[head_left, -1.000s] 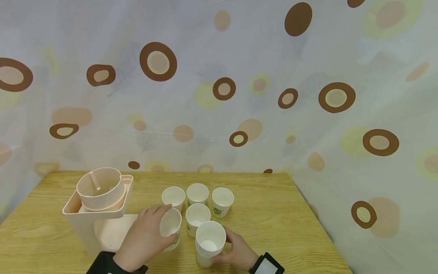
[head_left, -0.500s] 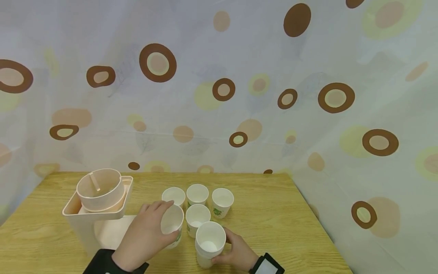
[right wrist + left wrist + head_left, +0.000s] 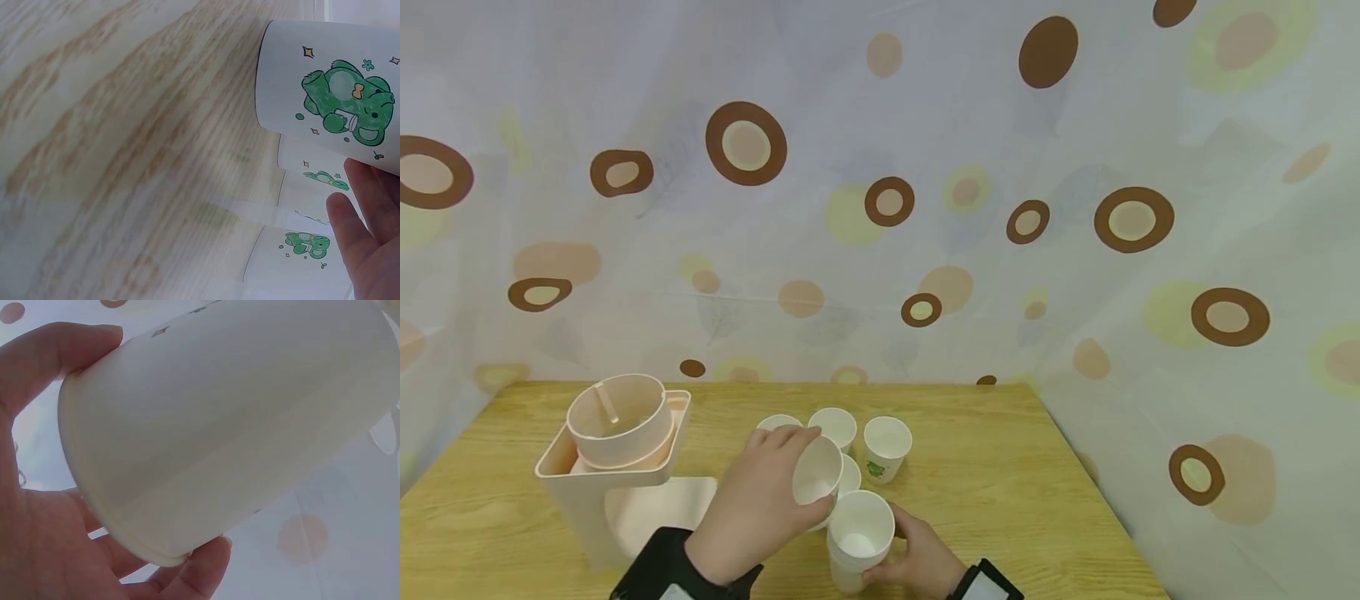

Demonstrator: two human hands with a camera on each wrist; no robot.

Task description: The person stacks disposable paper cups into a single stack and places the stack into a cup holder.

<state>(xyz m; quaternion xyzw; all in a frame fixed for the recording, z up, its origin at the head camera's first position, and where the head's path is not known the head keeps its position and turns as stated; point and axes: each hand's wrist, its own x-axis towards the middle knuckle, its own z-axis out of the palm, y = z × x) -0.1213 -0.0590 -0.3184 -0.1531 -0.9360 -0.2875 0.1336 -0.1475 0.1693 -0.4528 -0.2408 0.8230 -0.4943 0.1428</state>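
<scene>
My left hand (image 3: 767,496) holds a white paper cup (image 3: 818,471) near its rim, thumb on one side and fingers on the other. In the left wrist view that cup (image 3: 225,431) is tilted, its plain side facing the camera. My right hand (image 3: 921,554) grips a stack of white paper cups (image 3: 859,525) low on the side, near the table's front. A green cartoon bear is printed on the near cup (image 3: 344,94) in the right wrist view, with the right fingers (image 3: 347,228) beside it. The lifted cup partly covers another standing cup (image 3: 851,477).
Behind the hands several paper cups stand upright, including a right one (image 3: 887,448), a middle one (image 3: 835,425) and a left one (image 3: 778,421) partly behind the left hand. A cream plastic container with a round bowl (image 3: 621,421) on top stands left on the wooden table (image 3: 1000,500).
My left hand has lifted its cup and carried it right and away from me, toward the stack. My right hand and the stack have stayed in place.
</scene>
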